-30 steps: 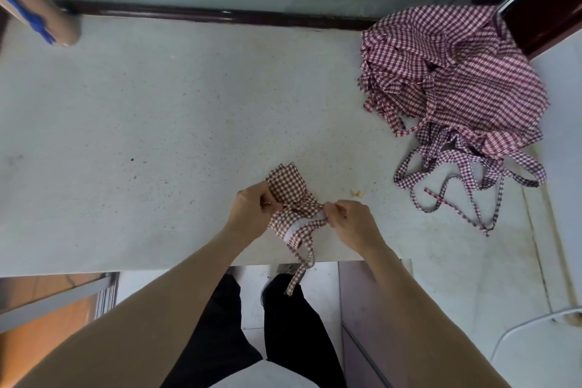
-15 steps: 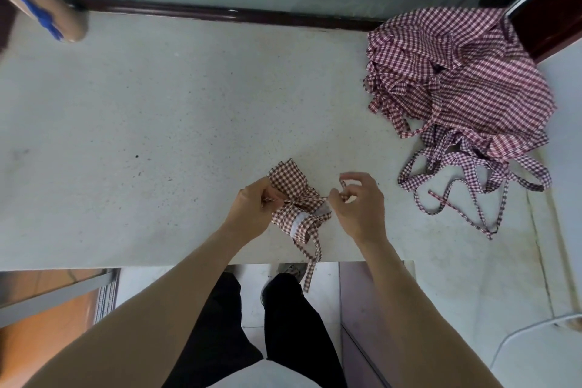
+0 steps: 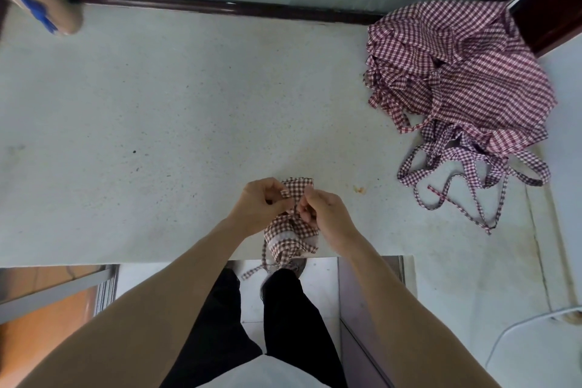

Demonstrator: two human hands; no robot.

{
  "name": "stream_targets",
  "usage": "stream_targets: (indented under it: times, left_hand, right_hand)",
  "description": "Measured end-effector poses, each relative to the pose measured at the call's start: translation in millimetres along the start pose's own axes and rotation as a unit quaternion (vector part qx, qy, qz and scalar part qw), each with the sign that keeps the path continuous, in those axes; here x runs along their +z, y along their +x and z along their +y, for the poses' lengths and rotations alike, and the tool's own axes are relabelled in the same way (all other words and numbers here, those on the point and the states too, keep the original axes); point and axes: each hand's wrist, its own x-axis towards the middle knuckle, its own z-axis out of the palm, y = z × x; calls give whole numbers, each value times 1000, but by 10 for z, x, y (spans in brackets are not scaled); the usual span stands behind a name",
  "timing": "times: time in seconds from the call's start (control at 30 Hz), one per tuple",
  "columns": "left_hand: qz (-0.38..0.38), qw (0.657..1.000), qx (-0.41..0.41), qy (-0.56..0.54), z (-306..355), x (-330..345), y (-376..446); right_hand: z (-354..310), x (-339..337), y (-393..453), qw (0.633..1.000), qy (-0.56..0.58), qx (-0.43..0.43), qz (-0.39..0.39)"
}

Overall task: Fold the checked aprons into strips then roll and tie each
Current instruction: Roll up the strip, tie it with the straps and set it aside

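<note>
Left hand [image 3: 258,203] and right hand [image 3: 324,214] are both pinching the rolled apron [image 3: 291,235] strap; slack risks unrolling it.

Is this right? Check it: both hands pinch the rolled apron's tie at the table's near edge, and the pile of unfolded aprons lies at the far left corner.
Wrong on one point: the pile of unfolded aprons lies at the far right corner, as the head view shows. The rest stands: left hand and right hand pinch the tie of the rolled apron at the table's near edge.
</note>
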Motion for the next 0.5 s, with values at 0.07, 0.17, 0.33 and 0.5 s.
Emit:
stream_targets:
  times: [0.07, 0.17, 0.33, 0.5]
  left_hand:
    - [-10, 1000, -4, 2, -31, 3, -22]
    - [-19, 1000, -7, -5, -39, -6, -25]
    - [-38, 999, -13, -1, -22, 0, -3]
    - [-35, 999, -22, -1, -23, -4, -14]
  right_hand:
    - [38, -4, 2, 997, 72, 27, -4]
    - [106, -5, 10, 987, 154, 49, -19]
    - [121, -19, 1, 999, 44, -12, -5]
    - [117, 7, 62, 995, -80, -17, 65]
